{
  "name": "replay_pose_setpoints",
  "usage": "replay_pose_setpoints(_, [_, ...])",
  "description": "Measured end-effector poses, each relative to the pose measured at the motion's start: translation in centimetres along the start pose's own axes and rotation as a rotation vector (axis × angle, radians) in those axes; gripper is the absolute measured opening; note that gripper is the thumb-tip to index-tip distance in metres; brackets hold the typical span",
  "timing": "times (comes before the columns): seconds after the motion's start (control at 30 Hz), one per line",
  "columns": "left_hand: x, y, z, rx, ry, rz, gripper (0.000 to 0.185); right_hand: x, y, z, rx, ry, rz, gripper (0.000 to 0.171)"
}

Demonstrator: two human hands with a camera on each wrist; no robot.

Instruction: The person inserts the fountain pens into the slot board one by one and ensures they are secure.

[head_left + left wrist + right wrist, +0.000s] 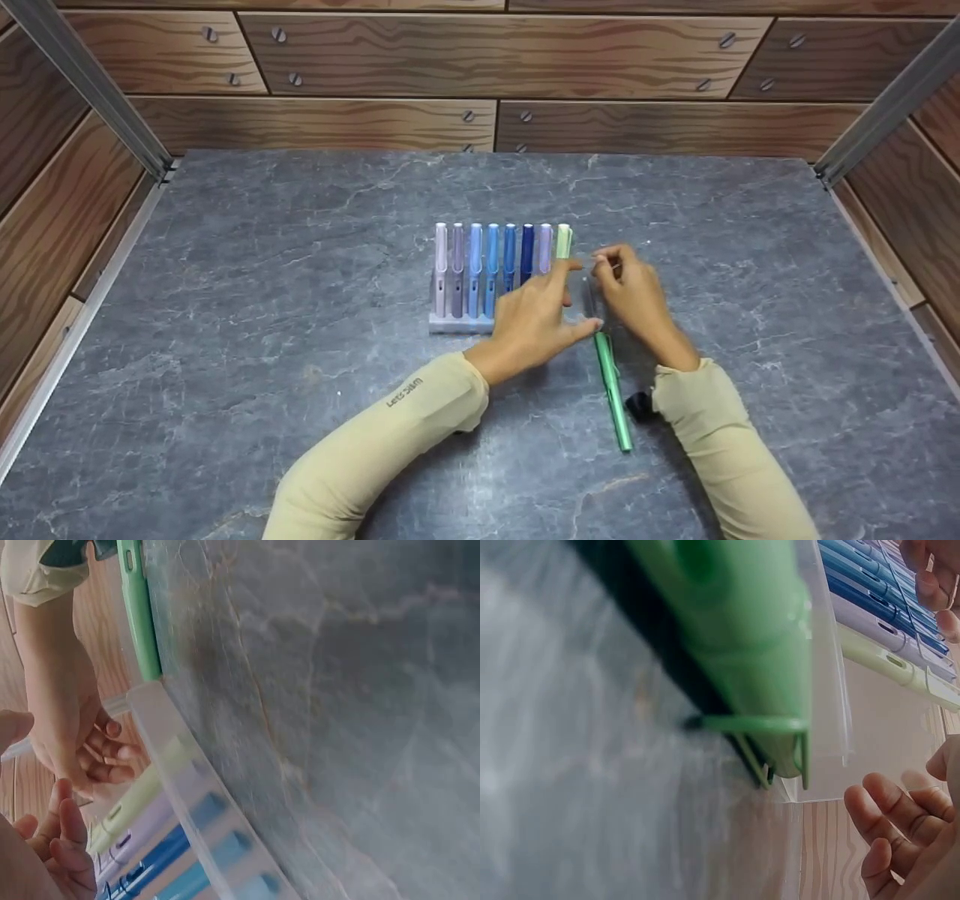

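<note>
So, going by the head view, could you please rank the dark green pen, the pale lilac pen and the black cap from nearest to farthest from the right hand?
1. Dark green pen: on the table just left of the right hand.
2. Black cap: beside the right sleeve, toward the camera.
3. Pale lilac pen: far left end of the rack.

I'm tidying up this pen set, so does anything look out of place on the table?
Yes. One bright green pen lies loose on the grey marbled table, outside the clear plastic holder, where the other pens stand in a neat row. Both hands hover beside the holder's right end.
</note>
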State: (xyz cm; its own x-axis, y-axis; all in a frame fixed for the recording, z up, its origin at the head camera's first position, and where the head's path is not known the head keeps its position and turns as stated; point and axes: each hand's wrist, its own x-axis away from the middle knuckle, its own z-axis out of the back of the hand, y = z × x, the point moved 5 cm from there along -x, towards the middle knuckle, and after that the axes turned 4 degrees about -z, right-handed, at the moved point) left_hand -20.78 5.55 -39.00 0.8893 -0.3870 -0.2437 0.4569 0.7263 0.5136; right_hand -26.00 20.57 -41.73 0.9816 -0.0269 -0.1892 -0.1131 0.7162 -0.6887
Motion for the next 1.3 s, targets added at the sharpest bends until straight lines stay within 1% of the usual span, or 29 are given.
replay_pose_setpoints(0.1, [0.3,0.4,-0.4,0.012,0.002,-0.015,0.069,0.0,0.0,0.0,0.000,-0.002,0.015,0.024])
replay_pose_setpoints(0.37, [0.7,1.4,-1.3,0.062,-0.044,-0.041,0.068,0.0,0.1,0.1,-0.007,0.011,0.017,0.023])
replay_pose_setpoints(0.6, [0.6,1.8,-2.0,0.063,-0.103,-0.013,0.069,-0.1,0.0,0.4,-0.023,0.009,0.028,0.021])
replay_pose_setpoints(0.83, [0.7,2.1,-2.9,0.048,-0.157,0.007,0.068,-0.1,0.1,0.4,-0.012,-0.017,0.043,0.024])
replay_pose_setpoints(0.97, [0.9,2.2,-3.3,0.075,-0.172,0.008,0.068,-0.1,0.2,0.4,-0.005,-0.026,0.031,0.025])
replay_pose_setpoints(1.1, [1.0,2.1,-3.7,0.100,-0.196,0.033,0.067,-0.1,0.1,0.4,-0.004,-0.026,0.019,0.025])
replay_pose_setpoints(1.2, [1.1,2.1,-4.1,0.085,-0.226,0.063,0.067,-0.1,0.0,0.3,-0.005,-0.024,0.017,0.025])
replay_pose_setpoints(1.3, [1.2,2.2,-4.4,0.046,-0.251,0.086,0.068,0.0,0.0,0.2,-0.008,-0.023,0.020,0.023])
